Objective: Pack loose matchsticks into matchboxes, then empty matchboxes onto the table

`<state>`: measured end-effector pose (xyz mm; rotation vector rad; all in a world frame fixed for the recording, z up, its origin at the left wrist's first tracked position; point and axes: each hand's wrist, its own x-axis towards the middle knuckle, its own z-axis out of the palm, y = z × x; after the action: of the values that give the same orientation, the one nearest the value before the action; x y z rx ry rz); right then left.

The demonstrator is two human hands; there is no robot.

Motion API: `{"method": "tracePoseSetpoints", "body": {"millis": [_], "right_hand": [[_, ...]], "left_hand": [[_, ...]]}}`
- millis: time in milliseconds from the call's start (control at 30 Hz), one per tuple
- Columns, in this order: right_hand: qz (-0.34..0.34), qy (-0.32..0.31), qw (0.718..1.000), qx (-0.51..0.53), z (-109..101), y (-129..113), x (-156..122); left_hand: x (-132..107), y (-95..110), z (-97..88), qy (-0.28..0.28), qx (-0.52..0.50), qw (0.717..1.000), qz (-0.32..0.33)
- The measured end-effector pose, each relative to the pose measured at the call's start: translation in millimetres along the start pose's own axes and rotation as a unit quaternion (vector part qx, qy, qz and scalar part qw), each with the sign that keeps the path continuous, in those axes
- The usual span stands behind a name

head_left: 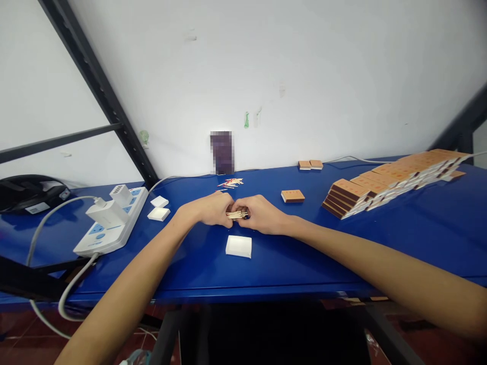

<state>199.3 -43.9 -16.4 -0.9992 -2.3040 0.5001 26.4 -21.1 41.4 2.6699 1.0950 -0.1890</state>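
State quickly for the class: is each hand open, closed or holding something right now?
Left hand: closed, holding one end of a bundle of matchsticks.
Right hand: closed, holding the other end of that bundle.

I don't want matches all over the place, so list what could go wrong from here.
1. The matches are a loose bundle between the left hand and right hand; some could slip onto the blue table.
2. The loose match pile lies just beyond the hands, so a stray knuckle might scatter it.
3. The matchbox stack has stepped, uneven layers; a knock from the right forearm might shift it.
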Motion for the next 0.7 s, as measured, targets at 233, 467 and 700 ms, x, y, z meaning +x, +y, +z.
{"method": "tracePoseSetpoints", "body": {"millis": [233,467,700], "right_hand": [[0.004,-0.013,1.0,0.009,-1.0,-3.0,2.1],[0.006,-0.03,0.999,0.024,-3.6,-5.0,3.6],[0.006,-0.016,0.999,0.028,-1.6,-4.5,2.0]], "left_hand": [[1.2,2.0,-1.8,-0.02,0.002,1.0,-0.01],[0.3,1.3,-2.2,-0.026,-0.014,1.0,-0.005],[0.4,1.7,-1.3,-0.016,0.011,1.0,0.009]]}}
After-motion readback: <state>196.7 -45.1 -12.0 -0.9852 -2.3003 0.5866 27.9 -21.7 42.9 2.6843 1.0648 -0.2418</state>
